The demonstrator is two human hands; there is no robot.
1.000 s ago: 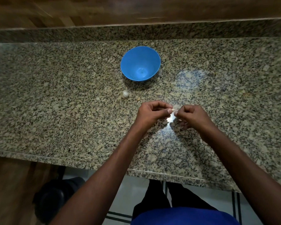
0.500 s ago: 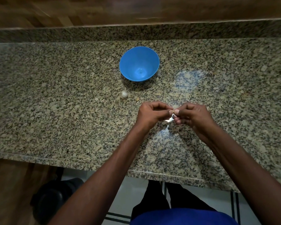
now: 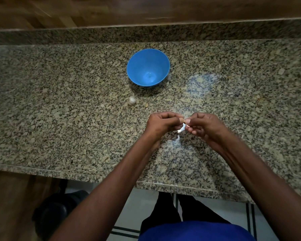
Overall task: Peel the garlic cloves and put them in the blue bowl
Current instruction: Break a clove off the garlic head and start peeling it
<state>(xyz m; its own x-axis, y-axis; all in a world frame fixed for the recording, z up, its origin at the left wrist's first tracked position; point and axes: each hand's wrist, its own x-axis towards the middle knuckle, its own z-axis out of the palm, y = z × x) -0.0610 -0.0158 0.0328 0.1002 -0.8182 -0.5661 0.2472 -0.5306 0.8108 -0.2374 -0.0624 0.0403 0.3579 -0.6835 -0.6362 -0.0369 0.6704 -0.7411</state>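
A garlic bulb (image 3: 131,101) sat alone on the granite counter (image 3: 59,119), left of the hands and just below the bowl (image 3: 148,67), touching neither. The bowl stood upright farther back on the counter, well apart from the hands, and its blue inside showed only a shiny bottom with nothing in it. A small tan scrap (image 3: 146,105) lay on the stone between the bulb and the hands. The left hand (image 3: 162,122) hung above the counter with its fingers curled in tightly, thumb and forefinger pinching the left side of a clove (image 3: 183,125). The clove itself was mostly hidden between the fingertips; only a pale, pinkish bit and a bright white sliver of skin (image 3: 180,130) below it could be seen, so how much of it was peeled could not be told. The right hand (image 3: 204,125) met the left at the same spot, fingers likewise curled, its thumb and forefinger nipping the clove's right side. Both forearms reached in from the near edge of the counter. A pale glare (image 3: 201,85) lay on the stone to the right of the bowl.
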